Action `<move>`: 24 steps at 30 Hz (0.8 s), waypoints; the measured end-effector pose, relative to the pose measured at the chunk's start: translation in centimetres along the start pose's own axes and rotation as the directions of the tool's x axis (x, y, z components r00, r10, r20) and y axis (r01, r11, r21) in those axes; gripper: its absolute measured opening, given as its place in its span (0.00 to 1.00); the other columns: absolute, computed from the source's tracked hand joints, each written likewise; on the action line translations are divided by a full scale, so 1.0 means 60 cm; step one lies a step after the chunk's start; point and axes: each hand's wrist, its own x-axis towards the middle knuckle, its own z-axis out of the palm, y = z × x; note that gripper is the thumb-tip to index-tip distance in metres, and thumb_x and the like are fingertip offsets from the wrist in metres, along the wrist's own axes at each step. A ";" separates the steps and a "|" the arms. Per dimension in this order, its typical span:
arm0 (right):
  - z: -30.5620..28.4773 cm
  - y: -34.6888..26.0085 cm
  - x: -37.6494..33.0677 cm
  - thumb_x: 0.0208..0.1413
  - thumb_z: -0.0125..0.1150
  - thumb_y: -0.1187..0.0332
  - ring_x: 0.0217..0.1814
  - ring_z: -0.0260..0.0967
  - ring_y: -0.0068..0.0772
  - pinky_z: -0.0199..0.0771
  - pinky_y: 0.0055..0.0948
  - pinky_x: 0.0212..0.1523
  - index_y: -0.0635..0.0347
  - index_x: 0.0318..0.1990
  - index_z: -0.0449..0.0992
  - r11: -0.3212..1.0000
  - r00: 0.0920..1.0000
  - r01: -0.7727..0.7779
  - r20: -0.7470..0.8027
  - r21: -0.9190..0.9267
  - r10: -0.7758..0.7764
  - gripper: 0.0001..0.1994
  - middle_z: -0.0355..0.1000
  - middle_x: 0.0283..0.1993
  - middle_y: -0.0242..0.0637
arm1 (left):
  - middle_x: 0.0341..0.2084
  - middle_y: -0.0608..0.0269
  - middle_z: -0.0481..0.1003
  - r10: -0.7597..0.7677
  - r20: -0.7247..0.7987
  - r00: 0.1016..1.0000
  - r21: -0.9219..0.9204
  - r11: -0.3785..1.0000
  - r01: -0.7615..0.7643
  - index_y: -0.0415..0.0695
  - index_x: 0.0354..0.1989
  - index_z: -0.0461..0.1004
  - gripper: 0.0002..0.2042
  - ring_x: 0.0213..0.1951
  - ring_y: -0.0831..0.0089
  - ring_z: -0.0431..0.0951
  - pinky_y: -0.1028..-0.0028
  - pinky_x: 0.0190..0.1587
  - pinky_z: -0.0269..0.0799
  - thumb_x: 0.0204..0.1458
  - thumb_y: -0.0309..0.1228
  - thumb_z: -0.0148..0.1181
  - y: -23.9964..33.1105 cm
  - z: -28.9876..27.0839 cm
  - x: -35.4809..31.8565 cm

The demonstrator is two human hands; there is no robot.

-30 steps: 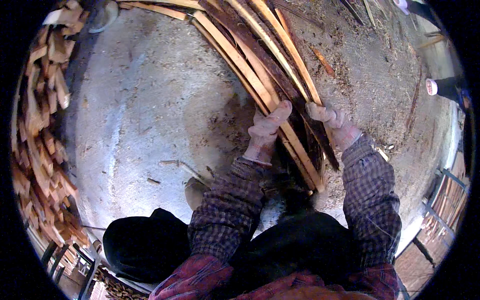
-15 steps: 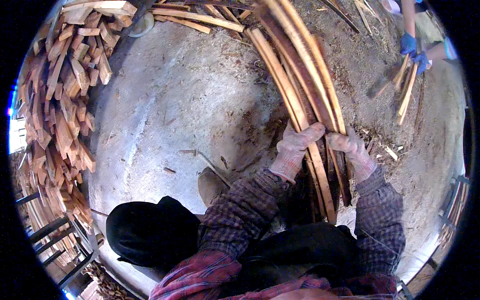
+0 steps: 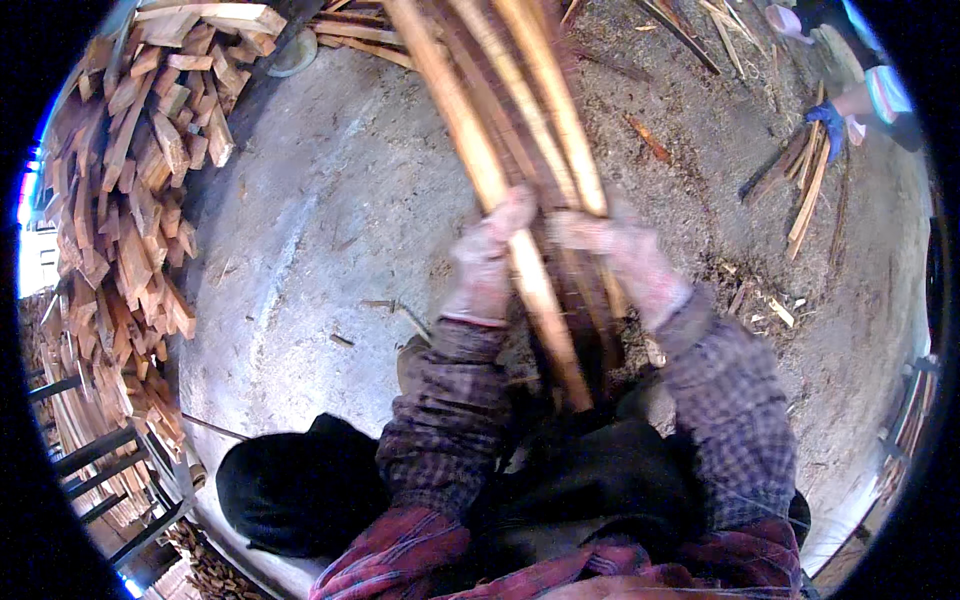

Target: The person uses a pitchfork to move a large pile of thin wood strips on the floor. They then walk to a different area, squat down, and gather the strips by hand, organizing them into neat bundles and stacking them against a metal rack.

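Note:
A bundle of long wooden strips point(image 3: 462, 125), some pale and some with dark bark, stretches from near my lap toward the far edge of the view. My left hand point(image 3: 484, 258), in a light work glove, grips the bundle's left side with the thumb on top of a pale strip. On the other side my right hand point(image 3: 628, 252), gloved too and smeared by motion, closes round the strips with its thumb over them. The fingers beneath the wood are hidden on both hands.
Split timber is piled high point(image 3: 140, 180) on the left. A hammer-like tool point(image 3: 405, 315) lies on the concrete floor point(image 3: 290, 250) near my left knee. At the far right a co-worker's blue-gloved hand point(image 3: 828, 125) holds several thin strips. More strips point(image 3: 360, 35) lie at the back.
Both my hands and the bundle have swung to the left and a little away from me. One of the co-worker's two blue gloves no longer shows clearly.

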 end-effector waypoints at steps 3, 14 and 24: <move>-0.013 0.078 0.088 0.38 0.63 0.51 0.50 0.65 0.40 0.65 0.32 0.51 0.67 0.54 0.59 0.905 0.986 -0.160 -0.023 -0.394 0.165 0.38 0.68 0.46 0.47 | 0.43 0.52 0.70 -0.114 0.049 0.992 -0.178 0.976 0.121 0.38 0.54 0.59 0.27 0.42 0.61 0.73 0.64 0.46 0.71 0.52 0.44 0.52 -0.013 -0.055 0.014; 0.026 0.109 0.177 0.47 0.53 0.47 0.51 0.65 0.50 0.67 0.37 0.47 0.66 0.62 0.41 0.520 0.997 -0.078 -0.051 -0.850 0.066 0.43 0.62 0.53 0.58 | 0.38 0.57 0.71 -0.038 -0.434 0.900 0.004 0.999 0.044 0.36 0.46 0.65 0.18 0.37 0.65 0.74 0.67 0.40 0.73 0.52 0.36 0.54 -0.041 -0.150 0.059; -0.189 -0.046 0.440 0.46 0.57 0.52 0.53 0.61 0.41 0.64 0.43 0.48 0.63 0.60 0.50 -0.128 0.676 -0.144 -0.003 -0.981 -0.737 0.38 0.60 0.55 0.51 | 0.41 0.61 0.70 -0.025 -0.502 0.864 0.234 0.958 0.164 0.43 0.53 0.61 0.26 0.41 0.66 0.71 0.67 0.44 0.71 0.53 0.51 0.47 -0.042 -0.192 0.051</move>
